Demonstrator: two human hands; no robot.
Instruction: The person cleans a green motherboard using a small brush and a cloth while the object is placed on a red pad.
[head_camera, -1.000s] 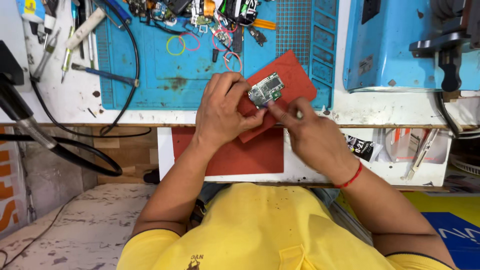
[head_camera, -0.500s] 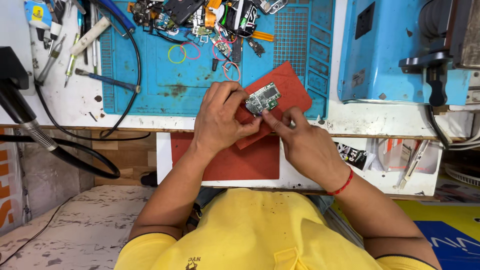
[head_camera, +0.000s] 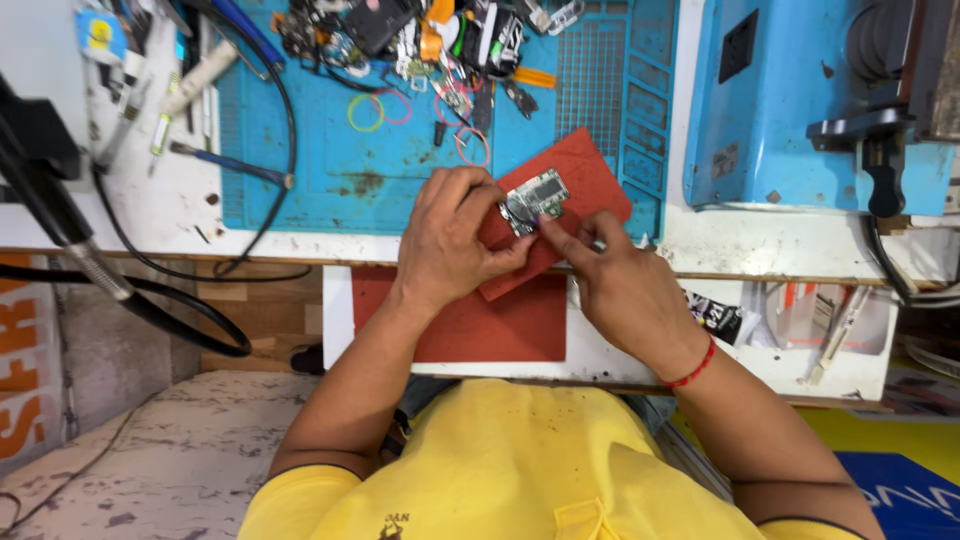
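A small circuit board (head_camera: 534, 197) with metal shields lies on a red rubber pad (head_camera: 585, 172) at the bench's front edge. My left hand (head_camera: 447, 238) rests on the pad and pinches the board's left end with thumb and fingers. My right hand (head_camera: 617, 283) comes in from the right, its thumb and forefinger closed at the board's lower right corner; whether a thin tool is between them I cannot tell. A red thread bracelet (head_camera: 693, 367) circles my right wrist.
A blue work mat (head_camera: 330, 150) carries loose phone parts (head_camera: 420, 35), rubber bands and tweezers. A blue machine (head_camera: 800, 100) stands at the right. A black hose (head_camera: 150, 300) loops at the left. An open drawer (head_camera: 800, 330) with a red mat sits below.
The view has shifted slightly. Both hands stay on the circuit board, with my right fingers moved a little closer onto its lower right corner.
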